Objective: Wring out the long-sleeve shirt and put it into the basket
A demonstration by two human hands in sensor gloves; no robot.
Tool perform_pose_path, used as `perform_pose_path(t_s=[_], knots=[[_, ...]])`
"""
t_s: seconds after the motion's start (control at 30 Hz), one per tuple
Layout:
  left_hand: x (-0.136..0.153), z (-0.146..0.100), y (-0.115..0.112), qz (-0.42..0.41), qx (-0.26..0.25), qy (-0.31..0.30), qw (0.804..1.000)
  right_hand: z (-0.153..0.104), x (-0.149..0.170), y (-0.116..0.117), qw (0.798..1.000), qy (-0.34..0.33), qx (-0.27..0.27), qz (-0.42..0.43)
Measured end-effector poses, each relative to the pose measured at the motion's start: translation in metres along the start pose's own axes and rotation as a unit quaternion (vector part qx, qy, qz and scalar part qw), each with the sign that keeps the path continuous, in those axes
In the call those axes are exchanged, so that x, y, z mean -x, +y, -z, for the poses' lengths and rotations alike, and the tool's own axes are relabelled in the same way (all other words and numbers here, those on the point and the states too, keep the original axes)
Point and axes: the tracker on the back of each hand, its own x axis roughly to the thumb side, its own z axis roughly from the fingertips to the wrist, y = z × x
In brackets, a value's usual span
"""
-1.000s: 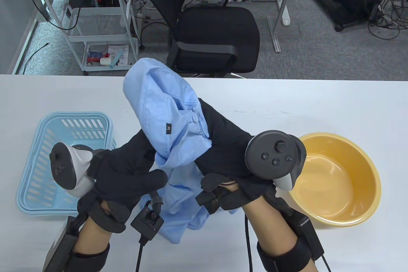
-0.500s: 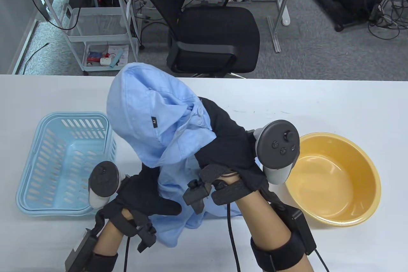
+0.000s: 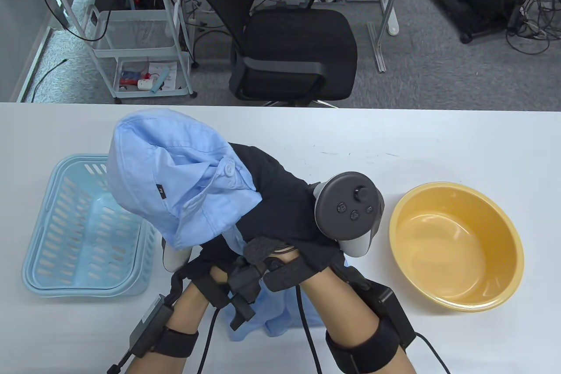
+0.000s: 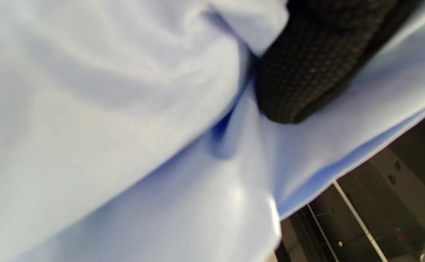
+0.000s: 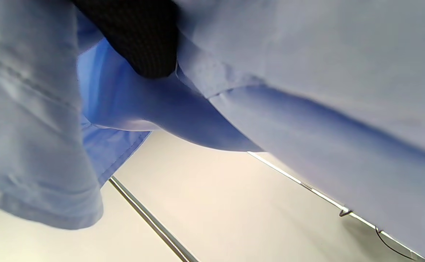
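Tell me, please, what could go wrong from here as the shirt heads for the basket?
The shirt's tail hangs below both hands, near the table, and could drape outside the basket rim. The left hand is buried under cloth, so its grip is hard to judge. A catch could shift the basket.

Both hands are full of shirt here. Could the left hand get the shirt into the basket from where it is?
Probably yes. The basket stands open just left of the left hand, and the shirt already overhangs its right rim. Nothing lies between them; the right hand also grips the shirt and would have to follow or let go.
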Motion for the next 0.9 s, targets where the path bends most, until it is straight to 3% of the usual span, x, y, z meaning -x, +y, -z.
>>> perform_pose_path(t_s=[0.17, 0.23, 0.43, 0.7, 0.9], knots=[[0.006, 0.000, 0.006, -0.042, 0.037, -0.008, 0.998, 0.000, 0.001, -0.009, 1.000, 0.007, 0.014, 0.001], [0.006, -0.004, 0.010, -0.048, 0.025, -0.013, 0.998, 0.000, 0.002, -0.015, 1.000, 0.014, 0.024, 0.012], [0.001, -0.015, 0.031, -0.051, 0.043, -0.027, 0.997, 0.001, 0.012, -0.047, 0.997, 0.042, 0.066, -0.004], [-0.013, -0.032, 0.047, -0.063, 0.066, -0.048, 0.995, -0.011, 0.069, -0.087, 0.982, 0.120, 0.144, 0.004], [-0.026, -0.041, 0.046, -0.083, 0.067, -0.084, 0.991, -0.025, 0.110, -0.096, 0.972, 0.171, 0.153, 0.044]])
